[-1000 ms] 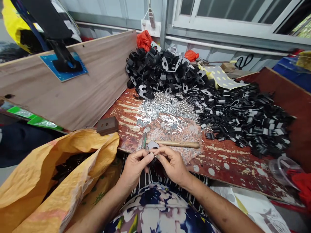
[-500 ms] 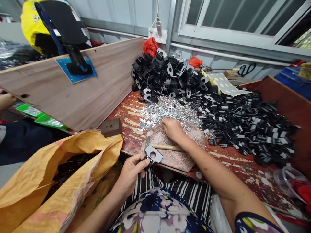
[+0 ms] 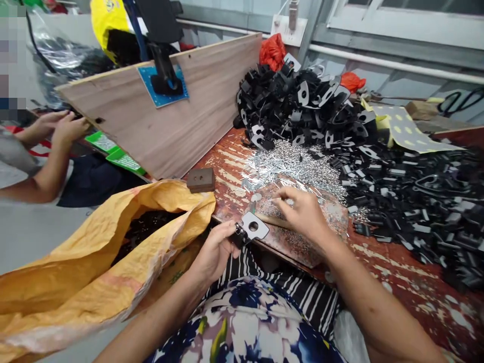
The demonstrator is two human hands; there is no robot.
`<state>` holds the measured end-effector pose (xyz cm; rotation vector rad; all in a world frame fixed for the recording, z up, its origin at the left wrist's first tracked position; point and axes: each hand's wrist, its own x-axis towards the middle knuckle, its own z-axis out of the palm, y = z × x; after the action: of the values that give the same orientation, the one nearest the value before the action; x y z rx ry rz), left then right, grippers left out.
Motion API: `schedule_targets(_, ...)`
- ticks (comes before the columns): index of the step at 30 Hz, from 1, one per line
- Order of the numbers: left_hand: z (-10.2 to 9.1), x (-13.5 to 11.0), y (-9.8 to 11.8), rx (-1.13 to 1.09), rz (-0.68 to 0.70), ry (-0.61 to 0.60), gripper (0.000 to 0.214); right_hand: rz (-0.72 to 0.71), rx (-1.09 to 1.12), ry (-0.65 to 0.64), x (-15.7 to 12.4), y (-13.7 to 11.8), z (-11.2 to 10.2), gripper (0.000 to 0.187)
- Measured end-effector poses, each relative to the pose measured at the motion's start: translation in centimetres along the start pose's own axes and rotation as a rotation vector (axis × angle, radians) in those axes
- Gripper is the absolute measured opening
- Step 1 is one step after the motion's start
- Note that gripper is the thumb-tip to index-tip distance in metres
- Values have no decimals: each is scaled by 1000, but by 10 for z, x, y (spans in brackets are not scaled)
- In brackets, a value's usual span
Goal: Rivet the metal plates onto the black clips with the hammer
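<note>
Your right hand [image 3: 302,214] has moved back from the metal pins [image 3: 283,162] and hangs above the wooden handle [image 3: 270,220]; whether its grip is closed or holds a pin cannot be told. Your left hand's [image 3: 216,248] grip is narrow on the black clip [image 3: 247,228], by the counter's [image 3: 401,264] front edge. The change brings both hands near the clip, where work apparently centres.

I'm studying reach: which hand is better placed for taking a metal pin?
Probably the right hand: it is nearer the metal pins, while the left hand holds a grey-faced clip. Whether the right pinches anything is unclear.
</note>
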<state>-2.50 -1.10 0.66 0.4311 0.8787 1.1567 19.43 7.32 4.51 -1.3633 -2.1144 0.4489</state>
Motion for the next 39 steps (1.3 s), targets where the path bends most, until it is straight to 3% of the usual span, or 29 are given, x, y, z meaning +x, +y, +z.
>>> schedule_targets(3, 6, 2, -3, -45, -17, 38, 32, -101, 319, 76, -41, -28, 2, 13)
schedule_targets(8, 18, 4, -14, -1, -22, -13, 30, -146, 329, 137, -66, -46, 20, 9)
schedule_targets(12, 20, 1, -20, -11, -34, -27, 31, -148, 218, 183, -70, -46, 25, 11)
schedule_targets(18, 18, -1, -35, -12, -16, -8, 31, -408, -244, 180, -83, -58, 28, 24)
schedule_targets(22, 16, -9, -38, 27, -35, -15, 32, -443, -278, 169, -89, -57, 34, 23)
schedule_targets(26, 6, -27, -32, 108, -19, -125, 33, -368, -212, 229, -94, -54, 40, 15)
schedule_targets(30, -24, -41, -18, 397, 82, 12, 45, -331, -143, 26, -90, -44, 35, 14)
schedule_targets(32, -40, -45, -7, 574, 113, 105, 44, -261, -310, -66, -83, -29, 27, 25)
schedule_targets(34, -50, -46, 5, 703, 121, 152, 42, -120, -573, -101, -77, -10, 18, 21)
schedule_targets(36, -52, -41, 10, 790, 139, 140, 42, -65, -749, -140, -72, 8, 12, 10)
schedule_targets(39, -46, -22, 5, 848, 223, 68, 40, -113, -766, -204, -77, 21, 10, 15)
